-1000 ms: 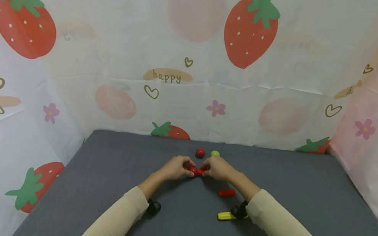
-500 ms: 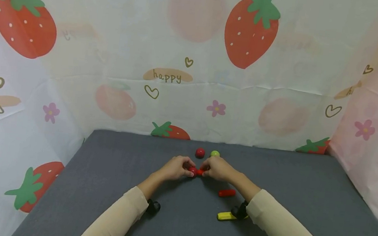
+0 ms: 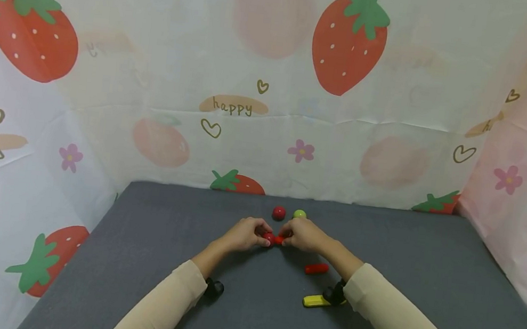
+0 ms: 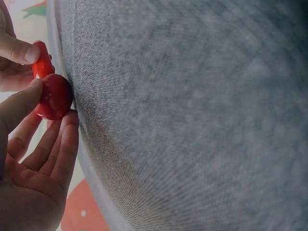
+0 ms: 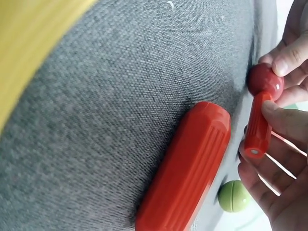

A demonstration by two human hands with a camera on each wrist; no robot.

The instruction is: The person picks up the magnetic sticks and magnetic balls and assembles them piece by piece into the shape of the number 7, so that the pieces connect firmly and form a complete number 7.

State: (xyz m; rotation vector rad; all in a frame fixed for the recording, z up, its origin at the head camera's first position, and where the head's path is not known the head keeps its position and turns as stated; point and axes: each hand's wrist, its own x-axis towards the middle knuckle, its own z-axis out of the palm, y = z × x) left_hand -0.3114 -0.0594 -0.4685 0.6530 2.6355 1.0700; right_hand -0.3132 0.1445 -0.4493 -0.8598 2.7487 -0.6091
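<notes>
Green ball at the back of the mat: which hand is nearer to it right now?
Right. The right hand sits just in front of the green ball, not touching it, pinching a red stick. The left hand is farther left, holding a red ball.

Staged tabletop booth, grey felt table [image 3: 426,267], strawberry-print sheets [image 3: 272,79] as walls

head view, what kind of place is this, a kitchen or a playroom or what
Probably a small staged tabletop booth, not a real room: a grey fabric-covered table is walled on three sides by a strawberry-print sheet, and only small toy pieces lie on it, such as a red ball and a green ball.
</notes>
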